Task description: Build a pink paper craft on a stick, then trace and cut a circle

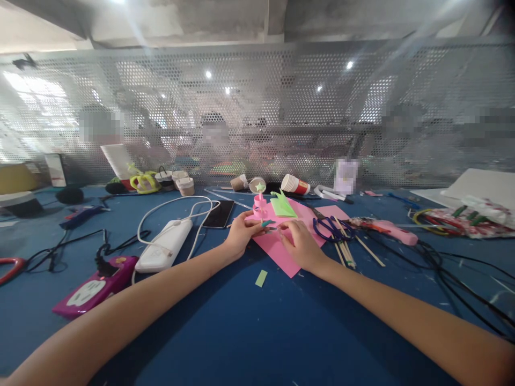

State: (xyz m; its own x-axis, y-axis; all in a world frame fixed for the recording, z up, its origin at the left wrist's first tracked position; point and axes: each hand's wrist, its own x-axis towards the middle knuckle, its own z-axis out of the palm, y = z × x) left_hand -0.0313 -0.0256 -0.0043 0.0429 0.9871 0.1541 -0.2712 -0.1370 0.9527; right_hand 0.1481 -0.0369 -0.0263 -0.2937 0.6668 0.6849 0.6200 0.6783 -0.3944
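Observation:
My left hand [240, 235] is closed on the lower end of a thin stick that stands upright. A curl of pink paper [259, 203] winds round the stick, and a small green star [260, 187] tops it. Teal nails show at the fingertips. Close by on the right, my right hand [300, 244] has its thumb and fingers pinched together; what lies between them, if anything, is too small to make out. Beneath both hands lies a pink paper sheet [292, 262]. Green folded paper [284, 205] rests on it behind the fingers.
Blue-handled scissors [332, 229] and wooden sticks [345, 252] lie to the right, near a pink glue gun [396, 231] and cables. On the left are a white power bank [164, 246], a phone [219, 213] and a purple power strip [94, 287]. A green scrap [261, 278] lies in front.

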